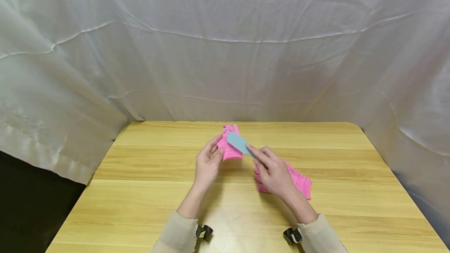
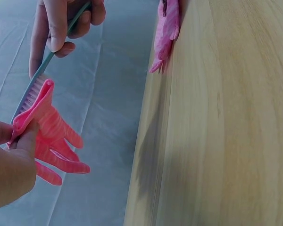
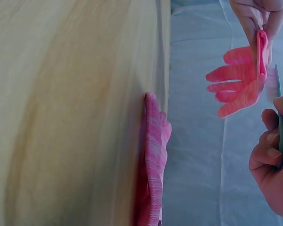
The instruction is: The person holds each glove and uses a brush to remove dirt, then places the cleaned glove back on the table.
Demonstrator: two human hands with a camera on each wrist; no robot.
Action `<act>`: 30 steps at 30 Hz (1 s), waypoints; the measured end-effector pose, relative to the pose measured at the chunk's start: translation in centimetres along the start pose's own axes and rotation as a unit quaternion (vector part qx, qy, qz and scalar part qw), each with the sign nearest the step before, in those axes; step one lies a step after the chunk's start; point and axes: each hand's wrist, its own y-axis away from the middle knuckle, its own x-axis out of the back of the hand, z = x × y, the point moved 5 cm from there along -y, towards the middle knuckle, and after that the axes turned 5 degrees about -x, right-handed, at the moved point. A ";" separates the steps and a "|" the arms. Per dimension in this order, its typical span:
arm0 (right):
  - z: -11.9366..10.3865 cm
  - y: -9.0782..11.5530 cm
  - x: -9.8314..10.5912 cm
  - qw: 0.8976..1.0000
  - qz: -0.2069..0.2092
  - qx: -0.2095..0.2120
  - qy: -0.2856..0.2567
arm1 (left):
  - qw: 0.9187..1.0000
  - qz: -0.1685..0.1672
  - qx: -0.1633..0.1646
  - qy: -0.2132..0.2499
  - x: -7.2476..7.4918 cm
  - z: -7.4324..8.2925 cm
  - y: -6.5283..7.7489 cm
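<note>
My left hand [image 1: 207,164] pinches the edge of a pink knit glove [image 1: 230,149] and holds it above the table, its fingers dangling in the left wrist view. A teal-backed brush [image 1: 237,143] is gripped by the handle in my right hand [image 1: 275,173], the forefinger laid along it. Pale bristles [image 2: 34,94] face the glove near its cuff and appear to touch it in the left wrist view. A second pink glove [image 1: 300,180] lies on the table, partly hidden under my right hand and forearm.
The wooden table [image 1: 140,202] has light plank grain. Behind it and at both sides hangs a pale, creased curtain [image 1: 225,69]. Small black devices [image 1: 204,232] are strapped at both wrists, and a dark area [image 1: 31,202] shows at the lower left.
</note>
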 end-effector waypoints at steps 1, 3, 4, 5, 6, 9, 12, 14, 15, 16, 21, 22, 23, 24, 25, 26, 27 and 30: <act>0.0 0.0 0.0 1.000 0.000 -0.002 0.000 | 1.000 0.000 -0.002 0.000 0.0 0.0 0.0; 0.1 0.0 0.0 1.000 0.001 -0.004 -0.001 | 1.000 0.000 -0.004 0.000 0.0 0.0 0.0; 0.1 0.0 0.0 1.000 0.001 -0.004 -0.002 | 1.000 0.000 -0.006 -0.001 0.1 0.0 -0.1; 0.1 0.0 0.0 1.000 0.001 -0.005 -0.003 | 1.000 0.000 -0.006 0.002 0.0 0.1 -0.1; 0.2 0.0 0.1 1.000 0.002 -0.005 -0.003 | 1.000 0.001 -0.006 0.004 0.1 0.1 -0.1; 0.2 0.0 0.1 1.000 0.004 -0.007 -0.003 | 1.000 0.001 -0.006 0.008 0.0 0.1 -0.1; 0.3 0.0 0.2 1.000 0.009 -0.007 -0.005 | 1.000 0.005 -0.006 0.006 0.1 0.1 -0.1; 0.4 0.0 0.3 1.000 0.014 -0.004 -0.013 | 1.000 0.008 -0.006 0.003 0.2 0.1 -0.1; 0.4 0.0 0.4 1.000 0.018 -0.001 -0.019 | 1.000 0.009 -0.005 0.002 0.2 0.1 -0.1; 0.4 0.0 0.4 0.999 0.020 0.002 -0.026 | 1.000 0.010 -0.005 0.003 0.2 0.1 -0.1; 0.2 -0.1 0.8 0.997 0.030 -0.010 -0.065 | 1.000 0.008 -0.002 0.007 0.2 0.1 -0.1; 0.1 -0.1 0.8 0.997 0.030 -0.016 -0.070 | 1.000 0.007 -0.002 0.006 0.2 0.1 0.0; 0.1 -0.1 0.9 0.997 0.031 -0.020 -0.074 | 1.000 0.007 -0.001 0.005 0.2 0.0 0.0; 0.0 -0.1 0.9 0.996 0.031 -0.022 -0.075 | 1.000 0.006 -0.001 0.002 0.2 0.0 0.0; -0.1 -0.1 0.9 0.997 0.031 -0.019 -0.075 | 1.000 0.005 -0.002 0.000 0.2 0.0 0.0; -0.2 -0.1 0.9 0.997 0.030 -0.014 -0.073 | 1.000 0.004 -0.002 -0.004 0.2 0.0 0.0; -0.4 -0.1 0.9 0.997 0.029 -0.008 -0.070 | 1.000 0.004 -0.002 -0.008 0.1 -0.1 0.0; -0.9 -0.1 0.7 0.998 0.015 0.013 -0.060 | 1.000 0.000 0.000 -0.017 0.0 -0.2 0.1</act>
